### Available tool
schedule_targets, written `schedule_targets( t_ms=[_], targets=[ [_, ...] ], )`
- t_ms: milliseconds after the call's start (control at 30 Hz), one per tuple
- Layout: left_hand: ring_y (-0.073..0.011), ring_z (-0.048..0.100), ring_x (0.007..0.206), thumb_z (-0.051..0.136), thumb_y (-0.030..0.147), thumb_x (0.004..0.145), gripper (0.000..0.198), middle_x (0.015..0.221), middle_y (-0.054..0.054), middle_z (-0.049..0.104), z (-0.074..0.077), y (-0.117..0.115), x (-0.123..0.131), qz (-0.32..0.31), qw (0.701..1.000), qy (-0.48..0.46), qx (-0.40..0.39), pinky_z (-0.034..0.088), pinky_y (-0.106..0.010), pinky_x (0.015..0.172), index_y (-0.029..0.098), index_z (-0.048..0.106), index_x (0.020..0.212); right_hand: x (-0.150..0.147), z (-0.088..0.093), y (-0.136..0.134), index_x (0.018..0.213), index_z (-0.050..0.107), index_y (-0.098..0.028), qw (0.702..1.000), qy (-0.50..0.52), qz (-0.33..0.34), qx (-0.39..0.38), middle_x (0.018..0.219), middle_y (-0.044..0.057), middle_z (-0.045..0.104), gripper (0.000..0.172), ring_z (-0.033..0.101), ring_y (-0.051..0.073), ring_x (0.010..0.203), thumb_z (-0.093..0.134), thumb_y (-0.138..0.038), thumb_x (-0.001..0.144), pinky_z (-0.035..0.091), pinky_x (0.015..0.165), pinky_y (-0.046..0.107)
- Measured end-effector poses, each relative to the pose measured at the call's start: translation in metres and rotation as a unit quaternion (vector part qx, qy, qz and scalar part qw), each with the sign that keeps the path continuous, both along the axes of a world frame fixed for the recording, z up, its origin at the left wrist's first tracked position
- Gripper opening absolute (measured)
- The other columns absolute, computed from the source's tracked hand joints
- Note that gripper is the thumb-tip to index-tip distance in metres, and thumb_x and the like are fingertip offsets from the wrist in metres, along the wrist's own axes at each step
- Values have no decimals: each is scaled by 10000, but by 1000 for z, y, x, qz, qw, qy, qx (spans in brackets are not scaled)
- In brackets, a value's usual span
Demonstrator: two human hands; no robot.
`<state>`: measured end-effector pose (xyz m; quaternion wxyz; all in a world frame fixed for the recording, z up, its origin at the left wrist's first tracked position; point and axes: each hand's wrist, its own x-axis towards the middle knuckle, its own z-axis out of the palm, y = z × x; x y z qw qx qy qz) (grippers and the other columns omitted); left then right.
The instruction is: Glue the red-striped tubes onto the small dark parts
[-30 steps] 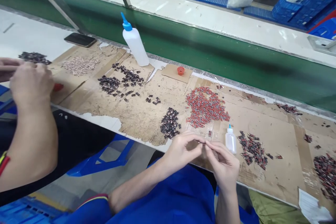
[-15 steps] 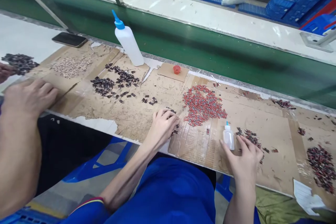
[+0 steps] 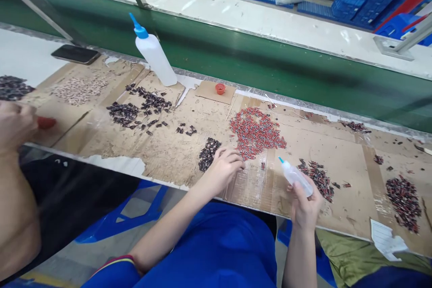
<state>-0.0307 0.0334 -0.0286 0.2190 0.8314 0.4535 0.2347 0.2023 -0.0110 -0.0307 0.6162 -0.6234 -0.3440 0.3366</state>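
A small clear squeeze bottle (image 3: 297, 177) with a blue tip is gripped by my right hand (image 3: 307, 200); it tilts up and to the left, off the cardboard. My left hand (image 3: 225, 168) is low over the work surface, its curled fingers between a pile of small dark parts (image 3: 209, 154) and a heap of small red-and-black parts (image 3: 257, 132). Its fingertips point down; whatever they pinch is hidden. Just beyond the bottle lies a pile of mixed dark and red pieces (image 3: 319, 179).
A large white bottle (image 3: 157, 60) with a blue nozzle stands at the back, near a red cap (image 3: 220, 88) on a cardboard scrap. A co-worker's hand (image 3: 15, 126) is at far left. Another parts pile (image 3: 403, 203) and torn paper (image 3: 386, 239) lie at right.
My right hand has taken hold of the small bottle, lifting and tilting it from upright. My left hand has moved right, off the dark pile. The co-worker's hand has shifted left.
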Motion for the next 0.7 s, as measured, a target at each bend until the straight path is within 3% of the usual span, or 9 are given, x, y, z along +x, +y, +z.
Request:
schedule_targets(
  t_ms=[100,200,333,500,700],
  targets=[
    [-210,604,1001,600,150,871,130,887,-18,744,-4,-8,18,-4,998,-51,-30,283,-437,988,232,699,858,-6,-1,2,784,670,-180,991,121,-28,37,712,15,688,271,612,142,591,752,-379,619,441,487,229],
    [-215,623,959,677,176,822,99,896,-27,750,-9,-12,25,21,995,-66,-67,308,-424,953,226,698,905,-13,-3,5,751,651,-187,987,161,-24,20,658,-3,668,237,594,122,538,724,-385,643,424,452,209],
    [-219,629,1010,720,174,785,204,961,-36,753,-13,-14,20,43,993,-69,-88,307,-420,954,226,680,979,-23,-7,3,734,651,-156,994,104,-12,-13,592,7,645,325,503,105,417,713,-464,652,344,370,211],
    [-201,657,977,684,129,806,187,970,-31,757,-16,-15,17,57,992,-73,-84,318,-413,956,228,682,965,-32,-8,1,561,582,-157,999,-23,8,-32,472,-3,571,383,493,116,411,727,-500,651,389,415,239],
    [-189,683,892,683,136,805,125,919,-27,765,-18,-16,20,81,990,-81,-78,340,-415,951,222,701,895,-36,-5,3,577,600,-161,995,-70,32,-56,508,13,602,385,535,138,457,682,-520,686,441,465,259]
  ],
)
